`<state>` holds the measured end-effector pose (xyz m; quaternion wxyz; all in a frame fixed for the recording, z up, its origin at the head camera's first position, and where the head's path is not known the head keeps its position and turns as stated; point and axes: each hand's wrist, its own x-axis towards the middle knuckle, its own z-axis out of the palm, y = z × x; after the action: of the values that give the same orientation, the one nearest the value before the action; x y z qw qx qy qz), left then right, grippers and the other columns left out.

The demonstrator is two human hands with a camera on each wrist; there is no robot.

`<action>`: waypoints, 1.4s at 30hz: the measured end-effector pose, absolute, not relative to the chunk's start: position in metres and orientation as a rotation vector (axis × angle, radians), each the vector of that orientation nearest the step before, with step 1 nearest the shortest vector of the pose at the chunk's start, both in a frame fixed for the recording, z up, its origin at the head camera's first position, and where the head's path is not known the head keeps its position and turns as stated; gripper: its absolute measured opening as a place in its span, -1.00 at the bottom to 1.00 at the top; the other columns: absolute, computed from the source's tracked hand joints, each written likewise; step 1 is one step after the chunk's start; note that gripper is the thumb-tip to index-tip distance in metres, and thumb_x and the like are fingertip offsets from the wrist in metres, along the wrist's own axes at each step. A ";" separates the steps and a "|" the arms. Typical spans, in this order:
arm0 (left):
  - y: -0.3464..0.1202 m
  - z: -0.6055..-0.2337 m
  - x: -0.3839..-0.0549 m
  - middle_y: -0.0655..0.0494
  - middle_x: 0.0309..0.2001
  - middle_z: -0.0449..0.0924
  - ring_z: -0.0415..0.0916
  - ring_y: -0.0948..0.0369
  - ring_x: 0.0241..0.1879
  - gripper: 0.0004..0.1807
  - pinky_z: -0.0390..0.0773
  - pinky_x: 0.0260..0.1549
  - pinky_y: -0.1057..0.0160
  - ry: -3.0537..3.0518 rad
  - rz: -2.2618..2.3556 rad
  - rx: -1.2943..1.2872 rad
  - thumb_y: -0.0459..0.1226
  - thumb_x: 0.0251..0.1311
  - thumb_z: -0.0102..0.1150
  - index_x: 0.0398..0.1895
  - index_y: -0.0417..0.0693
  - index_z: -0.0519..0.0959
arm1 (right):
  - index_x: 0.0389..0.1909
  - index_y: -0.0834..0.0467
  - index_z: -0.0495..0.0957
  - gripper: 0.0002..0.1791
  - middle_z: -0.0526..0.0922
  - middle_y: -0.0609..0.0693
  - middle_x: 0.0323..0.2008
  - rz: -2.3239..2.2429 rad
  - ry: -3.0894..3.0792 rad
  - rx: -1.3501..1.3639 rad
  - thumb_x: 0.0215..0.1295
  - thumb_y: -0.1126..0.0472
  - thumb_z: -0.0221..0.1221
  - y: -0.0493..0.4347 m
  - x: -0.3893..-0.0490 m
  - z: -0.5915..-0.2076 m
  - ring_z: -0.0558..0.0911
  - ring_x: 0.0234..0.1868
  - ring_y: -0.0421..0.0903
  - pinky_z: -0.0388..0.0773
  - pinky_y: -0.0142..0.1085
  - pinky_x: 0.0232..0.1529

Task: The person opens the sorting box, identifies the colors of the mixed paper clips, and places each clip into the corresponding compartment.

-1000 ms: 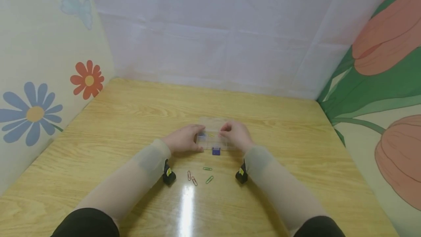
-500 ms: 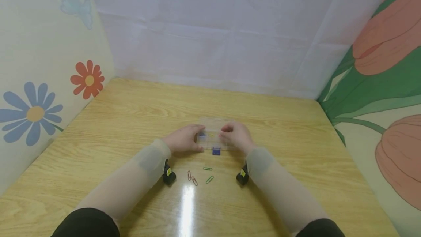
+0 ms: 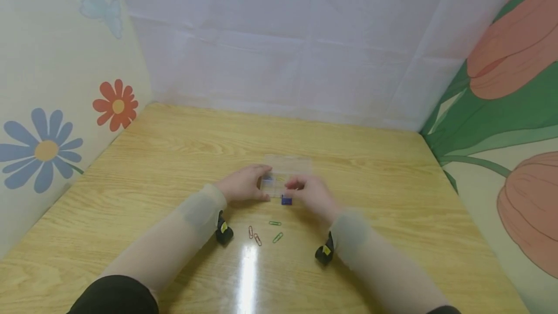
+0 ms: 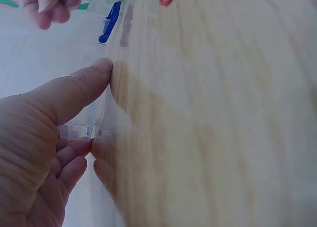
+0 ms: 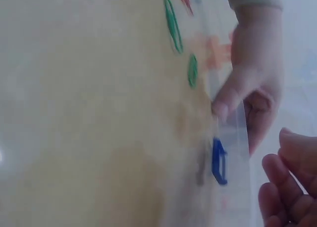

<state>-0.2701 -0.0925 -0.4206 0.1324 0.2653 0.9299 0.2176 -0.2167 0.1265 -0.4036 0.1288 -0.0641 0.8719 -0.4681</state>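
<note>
A clear plastic compartment box (image 3: 268, 189) lies on the table with its lid (image 3: 288, 163) folded back and its blue latch (image 3: 286, 200) facing me. My left hand (image 3: 244, 184) grips the box's left end, thumb (image 4: 81, 88) on the front wall and fingers round the side. Over the front right part of the box, my right hand (image 3: 314, 197) is loosely curled with nothing seen between its fingers; it hides several compartments. Something blue (image 3: 268, 177) sits in the back left compartment. Closer to me lie green paper clips (image 3: 275, 223) and red paper clips (image 3: 257, 240).
The wood-grain table (image 3: 174, 149) carries a bright streak of reflected light in front of the paper clips. A white cloth (image 3: 279, 52) hangs behind it, with flower-printed panels (image 3: 48, 151) on both sides. Each wrist wears a black camera (image 3: 224, 232).
My right hand has moved from the back of the box toward me, down near the blue latch. The left hand, the box and the loose paper clips stay in place.
</note>
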 end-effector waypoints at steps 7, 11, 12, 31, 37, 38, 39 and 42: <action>-0.092 -0.418 -0.270 -0.08 0.43 0.17 0.11 -0.01 0.40 0.01 0.08 0.39 0.00 2.692 0.641 0.785 0.02 -0.02 0.42 0.46 -0.14 0.15 | -0.26 0.07 0.66 -0.83 0.64 -0.11 -0.29 -1.223 2.497 -0.391 0.11 0.20 0.36 0.114 -0.195 -0.414 0.57 -0.25 -0.15 0.54 -0.26 -0.15; -0.092 -0.418 -0.270 -0.09 0.43 0.16 0.11 -0.02 0.40 0.01 0.07 0.39 0.00 2.689 0.638 0.788 0.02 -0.02 0.42 0.46 -0.14 0.15 | -0.35 0.02 0.66 -0.87 0.61 -0.23 -0.39 -1.083 2.539 -0.499 0.06 0.17 0.39 0.109 -0.191 -0.417 0.55 -0.31 -0.22 0.52 -0.26 -0.11; -0.092 -0.418 -0.270 -0.09 0.43 0.16 0.11 -0.02 0.40 0.01 0.07 0.39 0.00 2.689 0.638 0.791 0.02 -0.02 0.42 0.46 -0.15 0.15 | -0.37 0.00 0.65 -0.87 0.61 -0.24 -0.40 -1.052 2.545 -0.505 0.05 0.16 0.40 0.108 -0.191 -0.417 0.55 -0.31 -0.23 0.52 -0.26 -0.10; -0.092 -0.422 -0.271 -0.06 0.43 0.17 0.10 -0.01 0.41 0.01 0.08 0.39 -0.01 2.699 0.658 0.784 0.01 -0.03 0.43 0.45 -0.13 0.16 | -0.55 -0.06 0.53 -0.82 0.50 -0.20 -0.48 -0.675 2.639 -0.605 0.12 0.15 0.35 0.099 -0.189 -0.413 0.44 -0.39 -0.21 0.42 -0.35 -0.29; -0.092 -0.423 -0.271 -0.07 0.43 0.18 0.11 -0.02 0.40 0.01 0.08 0.39 -0.01 2.696 0.663 0.788 0.01 -0.03 0.43 0.45 -0.14 0.16 | -0.49 -0.04 0.51 -0.84 0.51 -0.19 -0.43 -0.822 2.614 -0.616 0.15 0.19 0.32 0.106 -0.192 -0.413 0.47 -0.35 -0.20 0.46 -0.34 -0.24; -0.092 -0.423 -0.271 -0.07 0.42 0.18 0.11 -0.02 0.40 0.01 0.08 0.39 -0.01 2.697 0.663 0.789 0.01 -0.04 0.44 0.45 -0.14 0.17 | -0.47 -0.03 0.52 -0.85 0.52 -0.18 -0.42 -0.861 2.605 -0.610 0.16 0.21 0.31 0.108 -0.193 -0.413 0.48 -0.34 -0.20 0.47 -0.32 -0.23; -0.092 -0.423 -0.271 -0.06 0.42 0.18 0.11 -0.01 0.40 0.01 0.08 0.39 0.00 2.699 0.661 0.786 0.02 -0.04 0.44 0.45 -0.13 0.17 | -0.45 -0.01 0.52 -0.86 0.54 -0.18 -0.41 -0.912 2.588 -0.588 0.16 0.23 0.31 0.110 -0.195 -0.413 0.49 -0.33 -0.19 0.48 -0.31 -0.21; -0.093 -0.423 -0.272 -0.06 0.42 0.19 0.12 -0.01 0.40 0.01 0.09 0.39 -0.01 2.699 0.660 0.790 0.02 -0.04 0.44 0.45 -0.13 0.17 | -0.39 0.01 0.55 -0.89 0.58 -0.17 -0.36 -0.980 2.592 -0.552 0.18 0.26 0.29 0.117 -0.202 -0.409 0.52 -0.29 -0.18 0.51 -0.28 -0.17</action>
<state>-0.2717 -0.0926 -0.4232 0.1263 0.2712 0.9269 0.2265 -0.2017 0.1169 -0.4086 0.1574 -0.1928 0.9059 -0.3425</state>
